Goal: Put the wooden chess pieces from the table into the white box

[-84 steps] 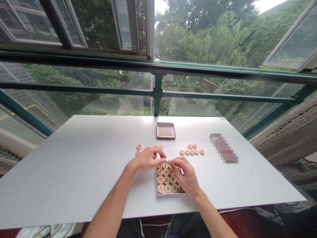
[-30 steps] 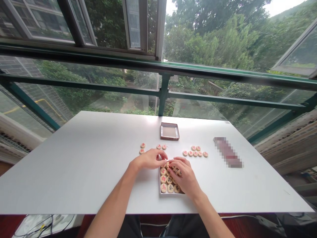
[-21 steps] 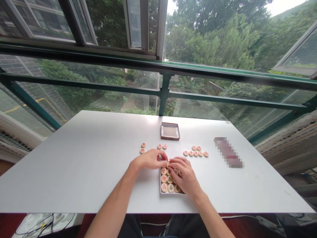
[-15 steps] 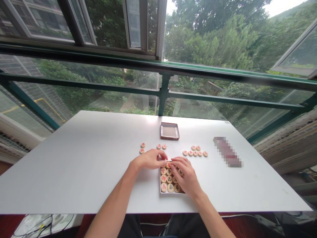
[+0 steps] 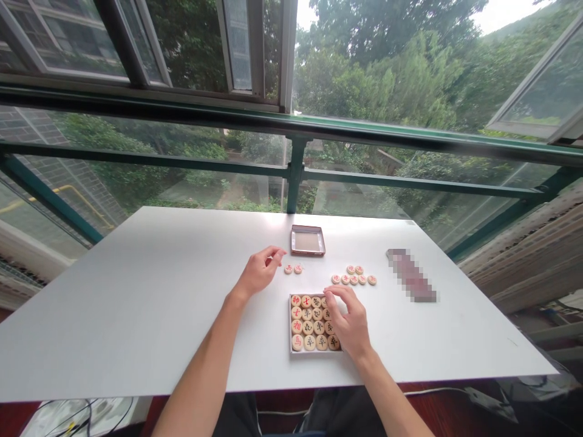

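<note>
Round Chinese chess pieces with red and black characters fill the visible part of a shallow square box. My right hand rests over the box's right side, fingers loosely curved and apart, hiding the pieces there. No piece shows in it. Farther out, my left hand hovers over the table with bent fingers, thumb and forefinger slightly apart and nothing visible between them. Just right of its fingertips lie two loose red-marked pieces. Whatever lies beneath the left hand is hidden.
A white table stands against a window with a green rail. Beyond the pieces sits an open box lid. Several red-marked pieces lie in a group on the right. A blurred reddish oblong object is farther right.
My left hand has left the box and moved away and leftward, covering the spot where two loose pieces lay. My right hand has drawn back right, uncovering more pieces, including one at the far left corner.
</note>
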A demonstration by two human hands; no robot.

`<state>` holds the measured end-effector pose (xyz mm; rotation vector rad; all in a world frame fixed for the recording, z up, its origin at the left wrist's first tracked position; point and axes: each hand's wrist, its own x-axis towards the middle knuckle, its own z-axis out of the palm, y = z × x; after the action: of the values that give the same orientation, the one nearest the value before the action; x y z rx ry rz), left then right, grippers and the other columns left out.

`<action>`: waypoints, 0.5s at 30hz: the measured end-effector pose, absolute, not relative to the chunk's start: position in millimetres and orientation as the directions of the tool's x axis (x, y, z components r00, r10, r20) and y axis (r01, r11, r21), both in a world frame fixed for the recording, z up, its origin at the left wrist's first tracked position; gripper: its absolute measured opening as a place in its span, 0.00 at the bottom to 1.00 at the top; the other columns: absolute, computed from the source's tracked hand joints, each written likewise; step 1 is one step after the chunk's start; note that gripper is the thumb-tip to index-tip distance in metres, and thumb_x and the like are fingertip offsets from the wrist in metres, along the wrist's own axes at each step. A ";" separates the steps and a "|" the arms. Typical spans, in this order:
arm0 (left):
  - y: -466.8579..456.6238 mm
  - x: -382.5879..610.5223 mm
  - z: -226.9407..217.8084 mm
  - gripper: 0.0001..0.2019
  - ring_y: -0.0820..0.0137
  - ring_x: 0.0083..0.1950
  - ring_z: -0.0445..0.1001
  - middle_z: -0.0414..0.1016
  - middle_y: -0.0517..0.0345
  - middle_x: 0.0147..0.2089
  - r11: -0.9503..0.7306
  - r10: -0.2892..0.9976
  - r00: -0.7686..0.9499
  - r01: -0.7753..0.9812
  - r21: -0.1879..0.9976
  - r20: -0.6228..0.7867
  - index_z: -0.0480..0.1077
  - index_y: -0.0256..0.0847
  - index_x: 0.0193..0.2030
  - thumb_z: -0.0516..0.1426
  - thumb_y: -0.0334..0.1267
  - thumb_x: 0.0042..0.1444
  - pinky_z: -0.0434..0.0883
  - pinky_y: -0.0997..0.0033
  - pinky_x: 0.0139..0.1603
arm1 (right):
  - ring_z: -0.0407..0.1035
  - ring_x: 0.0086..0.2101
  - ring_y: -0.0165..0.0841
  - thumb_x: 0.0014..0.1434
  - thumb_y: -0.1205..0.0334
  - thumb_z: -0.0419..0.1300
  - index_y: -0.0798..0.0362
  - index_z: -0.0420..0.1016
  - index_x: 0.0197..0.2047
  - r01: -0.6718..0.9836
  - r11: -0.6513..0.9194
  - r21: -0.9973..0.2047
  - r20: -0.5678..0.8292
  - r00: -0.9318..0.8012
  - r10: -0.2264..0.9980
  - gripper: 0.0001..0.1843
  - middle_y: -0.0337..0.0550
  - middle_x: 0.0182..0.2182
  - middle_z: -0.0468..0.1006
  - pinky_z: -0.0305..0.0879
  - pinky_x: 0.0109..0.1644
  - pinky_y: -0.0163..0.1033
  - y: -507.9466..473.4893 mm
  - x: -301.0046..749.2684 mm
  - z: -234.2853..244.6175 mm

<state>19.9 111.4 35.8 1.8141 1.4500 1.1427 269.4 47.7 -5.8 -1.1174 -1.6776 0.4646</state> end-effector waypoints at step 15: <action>127.1 -17.4 13.9 0.14 0.70 0.27 0.75 0.74 0.62 0.28 -0.041 0.966 -0.144 0.734 0.677 0.214 0.76 0.45 0.40 0.52 0.49 0.62 0.69 0.73 0.31 | 0.71 0.44 0.39 0.67 0.59 0.56 0.51 0.76 0.40 0.390 0.419 -0.820 0.486 0.086 0.870 0.08 0.45 0.39 0.78 0.66 0.53 0.46 48.5 272.8 -3.7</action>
<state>-17.4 127.1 13.9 1.8004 1.9124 0.9864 272.8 48.5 -3.7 -1.1666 -1.5158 0.5182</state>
